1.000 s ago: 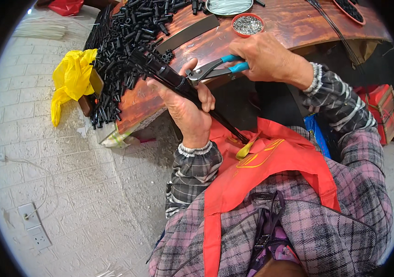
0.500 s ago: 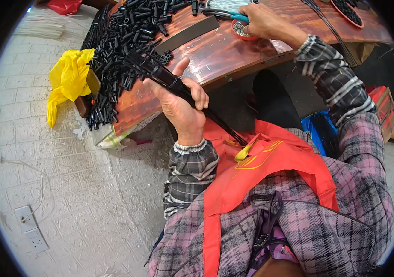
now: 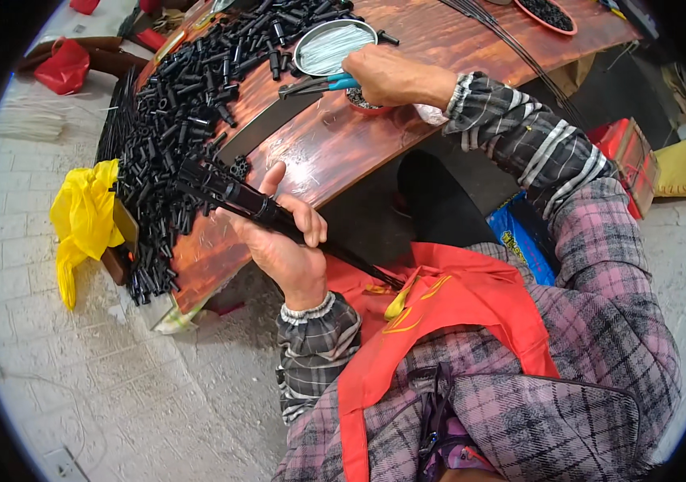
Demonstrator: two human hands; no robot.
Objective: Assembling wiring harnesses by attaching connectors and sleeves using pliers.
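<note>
My left hand (image 3: 282,241) grips a long thin black rod (image 3: 278,217) with a thicker black fitted end, held slanting over the near edge of the wooden table (image 3: 335,145). My right hand (image 3: 387,74) is stretched out over the table, shut on blue-handled pliers (image 3: 315,83) whose jaws point left. It hovers over a small round dish (image 3: 363,103) of tiny parts, next to a round metal tin (image 3: 333,44). A big heap of short black tubes (image 3: 190,112) covers the table's left part, close to the rod's tip.
A yellow plastic bag (image 3: 82,221) hangs at the table's left corner. Red bags (image 3: 62,64) lie on the paved floor at far left. A red box (image 3: 628,161) and a blue bag (image 3: 519,237) sit under the table's right side. Thin black rods (image 3: 511,44) and a dish of black bits (image 3: 551,12) lie far right.
My right hand has moved away from the rod with the pliers, out across the table to the small dish by the tin. My left hand keeps holding the rod.
</note>
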